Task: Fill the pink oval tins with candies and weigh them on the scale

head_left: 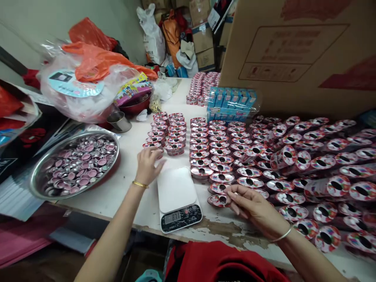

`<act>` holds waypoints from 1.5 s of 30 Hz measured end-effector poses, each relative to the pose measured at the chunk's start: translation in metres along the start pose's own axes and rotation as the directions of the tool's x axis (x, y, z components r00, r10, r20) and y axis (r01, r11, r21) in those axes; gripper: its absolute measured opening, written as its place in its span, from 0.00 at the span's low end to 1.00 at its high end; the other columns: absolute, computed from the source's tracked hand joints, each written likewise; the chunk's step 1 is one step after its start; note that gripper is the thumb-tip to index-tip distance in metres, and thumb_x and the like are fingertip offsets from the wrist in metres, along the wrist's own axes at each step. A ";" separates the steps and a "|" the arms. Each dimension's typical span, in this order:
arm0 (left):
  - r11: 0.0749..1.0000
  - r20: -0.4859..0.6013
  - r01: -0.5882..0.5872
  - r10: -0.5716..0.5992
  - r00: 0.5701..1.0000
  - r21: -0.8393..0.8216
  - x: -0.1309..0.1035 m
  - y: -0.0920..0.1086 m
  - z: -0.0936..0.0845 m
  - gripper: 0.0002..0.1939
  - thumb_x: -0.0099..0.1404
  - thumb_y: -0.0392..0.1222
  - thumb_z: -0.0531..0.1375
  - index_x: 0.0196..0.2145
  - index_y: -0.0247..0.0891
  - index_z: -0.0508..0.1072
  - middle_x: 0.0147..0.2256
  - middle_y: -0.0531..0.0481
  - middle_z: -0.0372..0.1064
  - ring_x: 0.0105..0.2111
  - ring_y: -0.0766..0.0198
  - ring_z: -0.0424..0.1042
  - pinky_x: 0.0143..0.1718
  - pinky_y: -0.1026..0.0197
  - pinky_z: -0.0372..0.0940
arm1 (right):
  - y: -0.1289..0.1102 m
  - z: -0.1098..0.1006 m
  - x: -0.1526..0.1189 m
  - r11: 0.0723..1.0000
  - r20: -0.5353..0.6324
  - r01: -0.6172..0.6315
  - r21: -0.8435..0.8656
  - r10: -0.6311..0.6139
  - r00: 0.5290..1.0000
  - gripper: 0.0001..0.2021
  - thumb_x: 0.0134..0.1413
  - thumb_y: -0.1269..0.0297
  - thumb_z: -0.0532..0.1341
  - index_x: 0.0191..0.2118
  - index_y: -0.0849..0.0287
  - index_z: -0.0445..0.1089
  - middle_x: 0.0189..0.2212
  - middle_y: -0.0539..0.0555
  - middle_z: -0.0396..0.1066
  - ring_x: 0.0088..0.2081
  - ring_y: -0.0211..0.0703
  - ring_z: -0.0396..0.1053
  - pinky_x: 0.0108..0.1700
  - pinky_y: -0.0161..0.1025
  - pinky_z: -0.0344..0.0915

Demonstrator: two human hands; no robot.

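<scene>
In the head view, my left hand (pixel 147 165) is by the near end of the left rows of oval containers (pixel 175 148), its fingertips over the nearest one and its thumb apart. My right hand (pixel 249 203) pinches the right end of a red-and-silver oval container (pixel 217 200) at the front of the middle rows. Between my hands lies a white kitchen scale (pixel 176 188) with a bare platform. Its black panel shows lit digits that I cannot read surely. The containers have dark openings on top, and white pieces show inside several.
On the left a metal bowl (pixel 116 158) holds many small round metal caps (pixel 84 172). Behind it are a metal cup (pixel 120 122) and plastic bags (pixel 79 90). Blue boxes in clear wrap (pixel 230 102) and a large carton (pixel 293 51) stand behind the crowded right-hand rows.
</scene>
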State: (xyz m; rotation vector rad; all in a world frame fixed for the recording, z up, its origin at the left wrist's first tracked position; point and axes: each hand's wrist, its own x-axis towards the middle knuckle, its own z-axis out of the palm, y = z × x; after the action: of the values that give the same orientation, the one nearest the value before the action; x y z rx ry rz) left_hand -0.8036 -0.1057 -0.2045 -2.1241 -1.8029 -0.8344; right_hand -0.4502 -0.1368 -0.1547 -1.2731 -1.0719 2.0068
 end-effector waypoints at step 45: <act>0.815 -0.013 0.522 -0.542 0.840 -0.253 -0.161 0.035 -0.001 0.09 0.65 0.44 0.55 0.39 0.36 0.69 0.38 0.45 0.67 0.42 0.61 0.67 0.46 0.56 0.63 | -0.024 0.062 0.041 0.842 0.284 0.279 -0.462 -0.158 0.946 0.12 0.46 0.57 0.67 0.33 0.61 0.71 0.18 0.48 0.67 0.18 0.31 0.59 0.20 0.32 0.55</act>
State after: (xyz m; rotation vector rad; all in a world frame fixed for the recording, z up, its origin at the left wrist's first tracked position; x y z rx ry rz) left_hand -0.7834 -0.2468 -0.2871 -1.6662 -2.4008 -1.3083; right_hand -0.5229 -0.1132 -0.1403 -1.0895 -1.8571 1.7929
